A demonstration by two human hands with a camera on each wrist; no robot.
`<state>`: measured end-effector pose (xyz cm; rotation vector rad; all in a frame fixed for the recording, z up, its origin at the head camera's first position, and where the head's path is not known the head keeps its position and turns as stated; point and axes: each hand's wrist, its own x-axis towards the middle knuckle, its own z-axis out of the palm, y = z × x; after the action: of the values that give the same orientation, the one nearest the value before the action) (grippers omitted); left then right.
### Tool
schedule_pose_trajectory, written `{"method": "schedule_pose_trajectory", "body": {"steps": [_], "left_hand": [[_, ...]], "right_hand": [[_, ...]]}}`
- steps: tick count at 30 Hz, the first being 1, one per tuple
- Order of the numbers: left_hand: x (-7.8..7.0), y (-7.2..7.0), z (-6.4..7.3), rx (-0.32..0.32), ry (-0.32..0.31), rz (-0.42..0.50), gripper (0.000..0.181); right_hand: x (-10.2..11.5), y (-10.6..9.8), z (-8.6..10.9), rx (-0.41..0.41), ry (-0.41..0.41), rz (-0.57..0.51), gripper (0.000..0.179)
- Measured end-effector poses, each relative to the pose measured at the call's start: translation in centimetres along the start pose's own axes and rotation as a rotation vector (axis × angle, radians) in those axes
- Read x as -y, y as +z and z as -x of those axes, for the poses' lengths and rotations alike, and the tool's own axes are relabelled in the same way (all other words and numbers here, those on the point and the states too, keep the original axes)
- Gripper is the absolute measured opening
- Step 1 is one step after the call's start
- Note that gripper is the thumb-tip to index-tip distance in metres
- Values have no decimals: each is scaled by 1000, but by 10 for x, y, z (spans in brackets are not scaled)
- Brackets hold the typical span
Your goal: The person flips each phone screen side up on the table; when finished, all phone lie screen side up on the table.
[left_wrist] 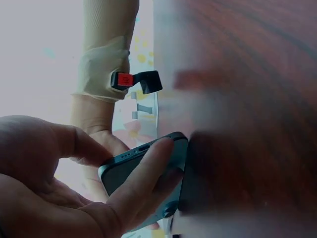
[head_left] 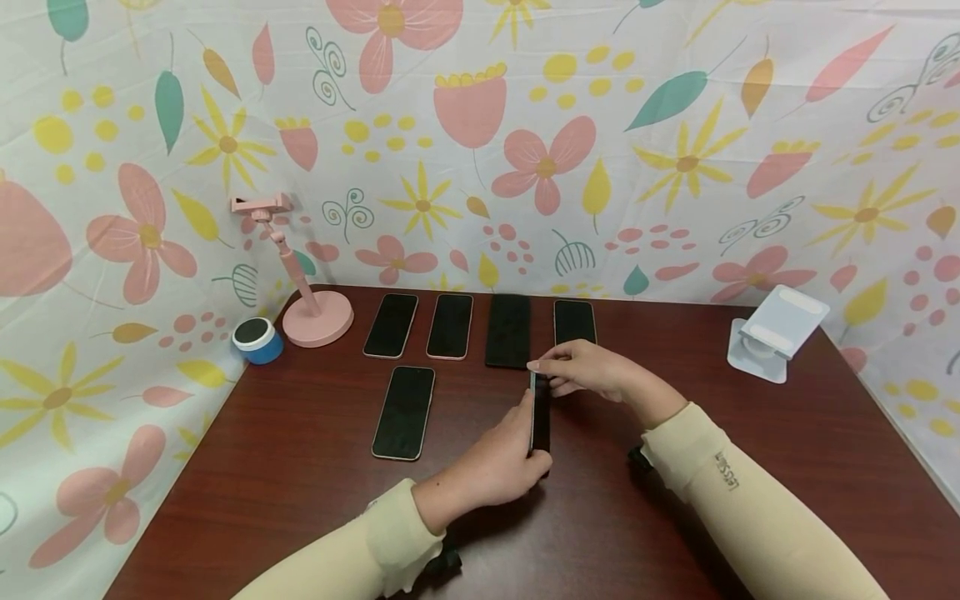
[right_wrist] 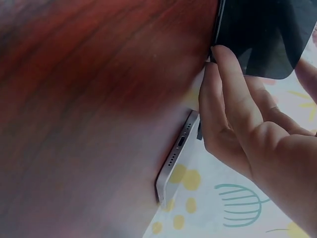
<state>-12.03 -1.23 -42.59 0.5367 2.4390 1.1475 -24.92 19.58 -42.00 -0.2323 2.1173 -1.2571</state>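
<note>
A dark smartphone (head_left: 541,425) stands on its long edge, tilted upright, close over the table. My left hand (head_left: 495,457) grips its near part; in the left wrist view the fingers lie across its back, near the camera bump, with the thumb on the other side. At the far end my right hand (head_left: 588,369) holds the phone, thumb at the upper corner and fingers at the lower one. Its black screen (right_wrist: 265,37) shows in the right wrist view. Just beyond the right hand lies another phone (head_left: 574,321), partly covered by that hand.
Along the back lie more phones, a left one (head_left: 392,326), a second (head_left: 450,327) and a larger black one (head_left: 508,331). One phone (head_left: 403,413) lies nearer. A pink phone stand (head_left: 318,317) and blue jar (head_left: 257,342) stand left, a white stand (head_left: 783,321) right.
</note>
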Motion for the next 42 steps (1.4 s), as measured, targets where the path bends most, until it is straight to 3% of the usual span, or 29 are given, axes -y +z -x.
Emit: {"method": "schedule_pose_trajectory", "body": {"steps": [11,19,28,42], "left_hand": [[1,-7,-1,7,-39,-8,93],[1,-14,-1,28,-84,-24,91],[4,-18,0,7,-92,-17,92],[14,-26,-4,19,-97,-32,88]], "right_hand": [[-1,1,0,-27,17,-3,61],[-8,-1,-3,-30,-14,-29,70],[-15,-3,-4,-1,-62,7,49],[-15,-2,-5,-25,-29,62,43]]}}
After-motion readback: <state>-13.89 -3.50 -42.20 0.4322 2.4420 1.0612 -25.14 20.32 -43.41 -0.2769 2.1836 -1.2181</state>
